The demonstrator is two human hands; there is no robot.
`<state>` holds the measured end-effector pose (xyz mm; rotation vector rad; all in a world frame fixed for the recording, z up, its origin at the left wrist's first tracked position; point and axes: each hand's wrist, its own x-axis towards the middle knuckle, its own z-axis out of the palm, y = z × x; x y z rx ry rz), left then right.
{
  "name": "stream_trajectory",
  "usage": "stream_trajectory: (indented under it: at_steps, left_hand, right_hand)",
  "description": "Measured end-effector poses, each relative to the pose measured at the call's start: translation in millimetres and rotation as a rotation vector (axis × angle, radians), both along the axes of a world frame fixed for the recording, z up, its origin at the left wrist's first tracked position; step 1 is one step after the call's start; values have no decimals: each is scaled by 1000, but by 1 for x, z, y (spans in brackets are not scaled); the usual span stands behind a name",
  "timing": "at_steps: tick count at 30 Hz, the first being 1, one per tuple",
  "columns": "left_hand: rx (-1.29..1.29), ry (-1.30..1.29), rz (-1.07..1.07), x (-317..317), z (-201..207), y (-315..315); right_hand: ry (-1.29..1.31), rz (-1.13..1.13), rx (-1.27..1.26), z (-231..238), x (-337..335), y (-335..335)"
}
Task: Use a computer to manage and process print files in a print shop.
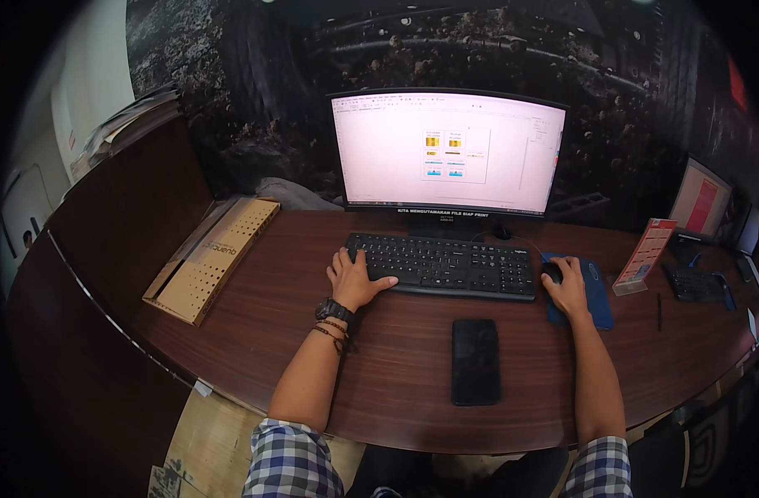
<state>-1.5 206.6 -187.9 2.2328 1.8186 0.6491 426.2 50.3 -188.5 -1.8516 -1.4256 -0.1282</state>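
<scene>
My left hand (355,282) rests with spread fingers on the left end of a black keyboard (446,267), its thumb along the front edge. A dark watch (335,311) and bracelets circle that wrist. My right hand (569,288) curls over a black computer mouse (551,271) on a blue mouse pad (597,297). Behind the keyboard stands a lit monitor (388,166) showing a page layout with small coloured pictures in a white window. A black phone (475,363) lies screen up on the desk between my forearms.
The brown wooden desk (396,357) curves around me. At the left lies a flat cardboard box (213,261) by a partition topped with papers (130,129). To the right are a red-and-white stand-up card (645,256), a pen (659,312), a second keyboard (695,284) and another monitor (700,199).
</scene>
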Motion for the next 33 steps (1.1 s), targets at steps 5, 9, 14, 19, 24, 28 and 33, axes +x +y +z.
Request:
stream_trajectory:
  at_steps: [5,9,14,19,24,28,33]
  left_hand:
    - [165,-29,-91,5,0,-1]
    - [184,-13,-96,3,1,-2]
    - [182,-34,-83,1,3,-1]
    - [186,-39,-77,2,3,-1]
    - [193,-49,-79,1,3,-1]
    - [191,-57,-77,0,4,-2]
    - [207,-54,-77,1,4,-2]
  right_hand:
    - [-15,-9,30,-6,5,0]
    - [1,5,32,-7,7,1]
    - [10,12,72,-5,1,1]
    - [11,2,58,-4,0,-1]
    - [1,-3,27,-7,5,1]
    - [0,1,37,-9,6,2]
    - [-15,51,67,-12,10,3]
